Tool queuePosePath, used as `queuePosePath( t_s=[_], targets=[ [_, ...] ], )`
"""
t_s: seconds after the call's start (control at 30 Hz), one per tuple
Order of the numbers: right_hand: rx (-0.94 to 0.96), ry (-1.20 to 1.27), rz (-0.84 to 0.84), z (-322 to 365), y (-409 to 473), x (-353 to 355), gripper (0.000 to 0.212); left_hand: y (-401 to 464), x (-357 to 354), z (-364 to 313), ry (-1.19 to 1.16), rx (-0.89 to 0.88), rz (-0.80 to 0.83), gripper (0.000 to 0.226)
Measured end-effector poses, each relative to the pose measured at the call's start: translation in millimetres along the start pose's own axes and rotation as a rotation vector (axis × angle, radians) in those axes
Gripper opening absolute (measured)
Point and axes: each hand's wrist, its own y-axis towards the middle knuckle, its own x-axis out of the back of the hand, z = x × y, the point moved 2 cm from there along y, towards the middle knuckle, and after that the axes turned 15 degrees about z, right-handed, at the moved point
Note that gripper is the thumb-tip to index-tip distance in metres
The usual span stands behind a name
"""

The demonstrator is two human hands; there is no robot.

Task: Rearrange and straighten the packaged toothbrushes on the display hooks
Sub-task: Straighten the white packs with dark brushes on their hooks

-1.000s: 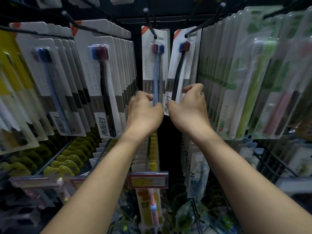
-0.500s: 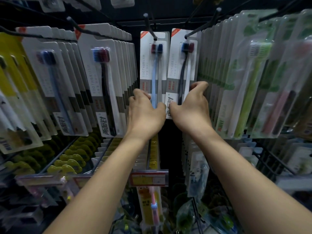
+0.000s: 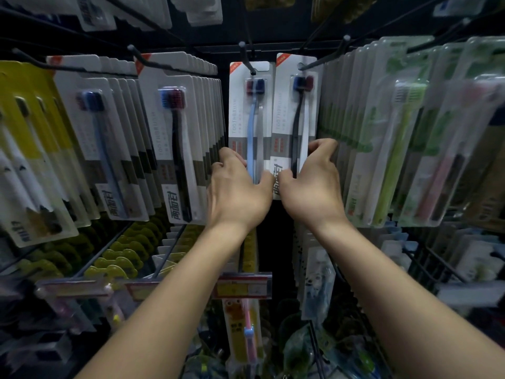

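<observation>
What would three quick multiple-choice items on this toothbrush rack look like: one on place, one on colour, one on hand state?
1. Where does the pack with the light blue toothbrush hang?
A. Just left of the pack with the black toothbrush
B. On the far right hook
C. In the bottom row

2. What colour is the toothbrush handle in the packs at right?
A. Red
B. Green
C. White

3. What is the right hand doing?
A. Hanging idle
B. Gripping the lower part of a pack
C. Pulling a hook

Answers:
1 A: it hangs on the middle hook, with the black toothbrush pack right beside it.
2 B: the handle in front is light green.
3 B: thumb and fingers curl round the black toothbrush pack's lower edges, while the left hand grips the blue one.
</observation>
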Motion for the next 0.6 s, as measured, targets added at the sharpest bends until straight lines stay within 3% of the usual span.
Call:
queuePosePath(
  t_s=[0.6],
  targets=[
    [-0.065,-0.057,0.005,15,-33,6,0.045,-24,1,-7,0.015,0.013,-0.063,0.038]
  ],
)
